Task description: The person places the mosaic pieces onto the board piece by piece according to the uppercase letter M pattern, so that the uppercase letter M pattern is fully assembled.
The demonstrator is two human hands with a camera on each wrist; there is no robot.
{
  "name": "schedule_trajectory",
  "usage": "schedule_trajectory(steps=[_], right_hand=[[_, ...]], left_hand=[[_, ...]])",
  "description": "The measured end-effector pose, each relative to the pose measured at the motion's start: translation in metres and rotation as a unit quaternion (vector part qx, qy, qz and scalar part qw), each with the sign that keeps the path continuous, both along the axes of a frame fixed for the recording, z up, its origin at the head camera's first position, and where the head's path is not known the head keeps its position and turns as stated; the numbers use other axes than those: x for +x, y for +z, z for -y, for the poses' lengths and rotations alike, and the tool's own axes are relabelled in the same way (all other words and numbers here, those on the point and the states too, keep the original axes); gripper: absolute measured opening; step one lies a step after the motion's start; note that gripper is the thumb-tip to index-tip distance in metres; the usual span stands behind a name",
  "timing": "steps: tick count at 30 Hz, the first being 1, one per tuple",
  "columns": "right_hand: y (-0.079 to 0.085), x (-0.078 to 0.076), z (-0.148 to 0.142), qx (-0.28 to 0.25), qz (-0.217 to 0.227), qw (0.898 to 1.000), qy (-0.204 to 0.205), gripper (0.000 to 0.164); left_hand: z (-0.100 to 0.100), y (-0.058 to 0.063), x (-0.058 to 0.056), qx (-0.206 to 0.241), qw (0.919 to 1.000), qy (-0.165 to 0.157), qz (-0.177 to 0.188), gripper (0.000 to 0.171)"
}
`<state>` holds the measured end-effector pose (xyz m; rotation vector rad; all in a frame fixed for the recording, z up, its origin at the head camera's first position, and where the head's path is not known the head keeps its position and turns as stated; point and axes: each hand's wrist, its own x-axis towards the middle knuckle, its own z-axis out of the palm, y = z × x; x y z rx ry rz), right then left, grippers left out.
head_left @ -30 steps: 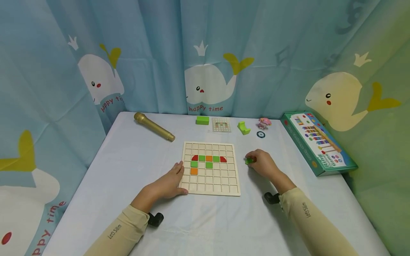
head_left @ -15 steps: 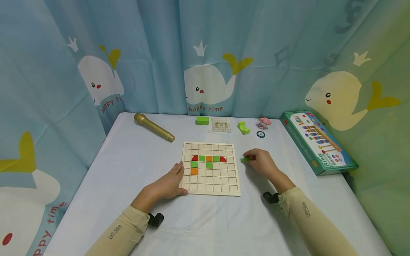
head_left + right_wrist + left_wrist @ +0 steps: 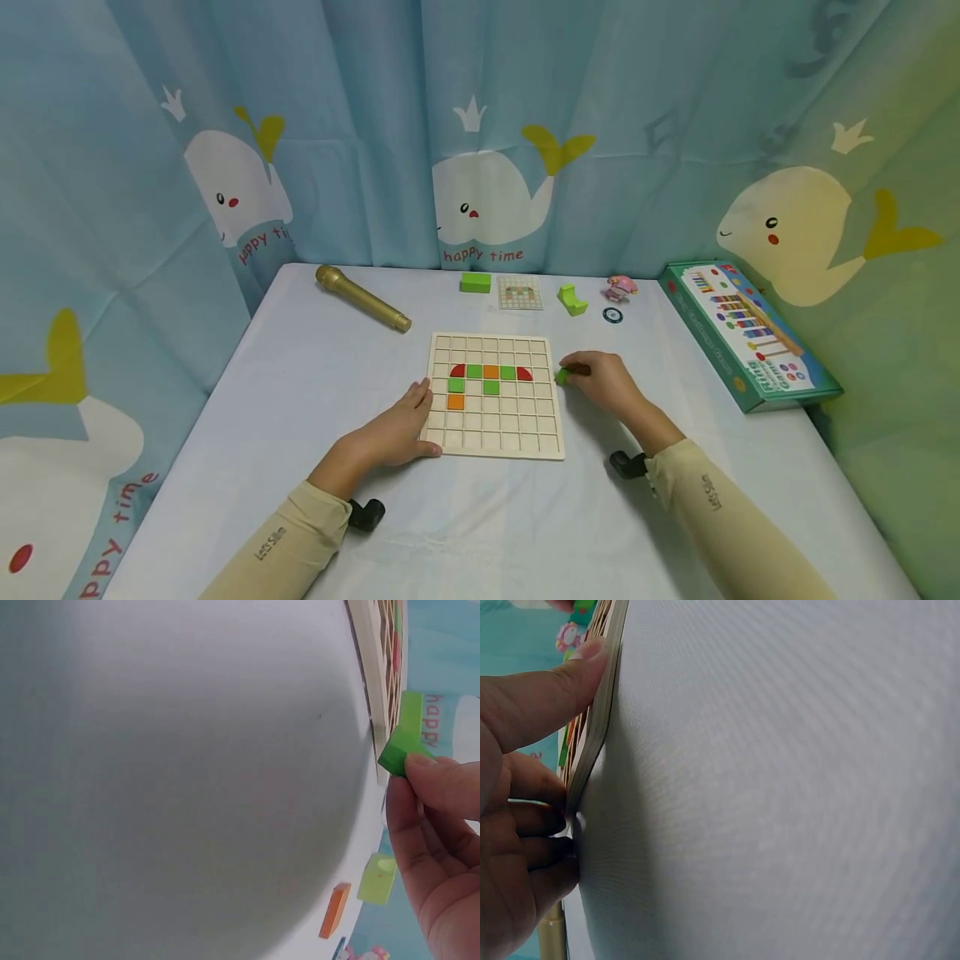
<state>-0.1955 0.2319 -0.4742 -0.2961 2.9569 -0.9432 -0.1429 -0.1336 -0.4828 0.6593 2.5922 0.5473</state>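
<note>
A pale wooden grid board lies flat on the table, with red, green and orange pieces set in some of its squares. My left hand rests along its left side, fingers fairly straight. In the left wrist view, the thumb presses the edge of the board. Just off the right edge, my right hand pinches a small green block between thumb and fingertips. Only a bit of that block shows in the head view.
Along the back stand a gold microphone, a green block, a pattern card, a light green arch block, a pink figurine and a round disc. At right lies a game box. An orange block lies on the table.
My right hand has moved left with the green block, closer to the board's right edge. The left hand and board have stayed put.
</note>
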Motion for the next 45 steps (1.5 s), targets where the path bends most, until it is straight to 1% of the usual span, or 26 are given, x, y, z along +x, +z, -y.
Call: schedule_trajectory(steps=[5,12,22,26,30,35,42,45], right_hand=[[0.0,-0.001,0.006,-0.023,0.006,1.0,0.009,0.017],[0.0,-0.003,0.018,-0.035,0.0,0.999,0.03,0.013],[0.0,-0.003,0.03,-0.049,0.008,0.998,0.05,0.014],[0.0,-0.003,0.035,-0.042,0.014,0.997,0.058,0.013],[0.0,-0.004,0.041,-0.043,0.026,0.997,0.062,0.011],[0.0,-0.005,0.046,-0.042,0.03,0.996,0.073,0.009],[-0.005,-0.006,0.049,-0.013,0.009,0.995,0.1,0.007],[-0.005,-0.006,0.051,0.001,0.007,0.995,0.102,0.007]], left_hand=[[0.001,-0.002,-0.001,0.003,1.0,-0.004,-0.006,0.098],[0.001,-0.004,-0.001,0.004,0.9999,-0.003,-0.009,0.098],[0.001,-0.005,-0.002,0.003,1.0,-0.001,-0.008,0.098],[0.001,-0.005,-0.002,-0.003,1.0,-0.004,-0.007,0.099],[0.001,-0.005,-0.003,0.001,1.0,-0.004,-0.005,0.099],[0.001,-0.003,-0.002,0.004,1.0,-0.003,-0.006,0.098],[0.001,-0.001,-0.002,0.003,1.0,0.0,-0.001,0.098],[0.001,-0.001,-0.002,0.004,1.0,0.0,-0.001,0.098]])
